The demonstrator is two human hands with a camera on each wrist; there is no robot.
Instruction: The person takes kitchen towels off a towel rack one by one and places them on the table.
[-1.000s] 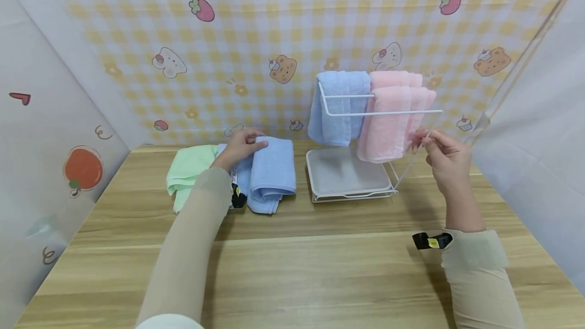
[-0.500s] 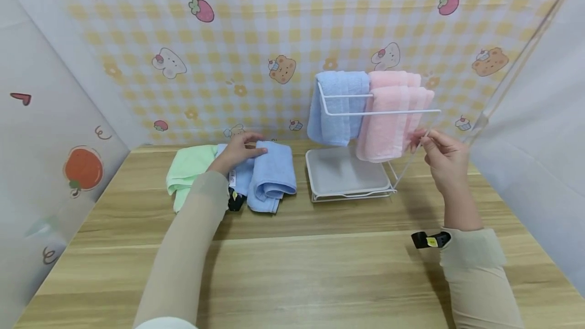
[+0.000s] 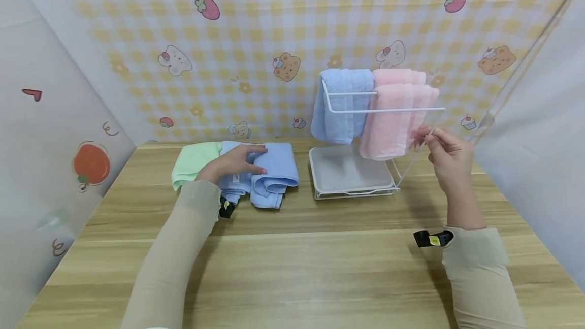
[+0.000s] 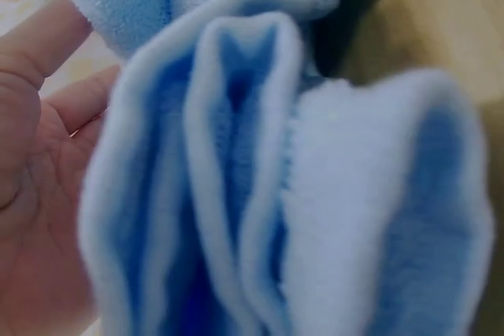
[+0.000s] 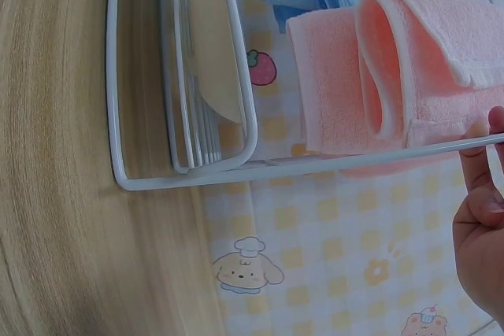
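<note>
Apparently partway: pink towels [image 3: 386, 133] and a blue one [image 3: 339, 126] hung on the white rack [image 3: 386, 110], while a folded blue towel [image 3: 280, 160], second blue cloth [image 3: 241, 185] and green cloth [image 3: 194, 160] lay unhung, left of it. The left hand [image 3: 235, 160] spread loose fingers by the folded blue towel; the right hand [image 3: 450, 155] pinched the side wire [image 5: 331, 165]. Open tabletop [image 3: 320, 268] stretched in front.

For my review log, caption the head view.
Left hand at folded blue towels, right hand pinching a white towel rack.

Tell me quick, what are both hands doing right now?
Left hand: open, fingers spread at the folded blue towel, not gripping it.
Right hand: closed, pinching the side bar of the white rack.
</note>
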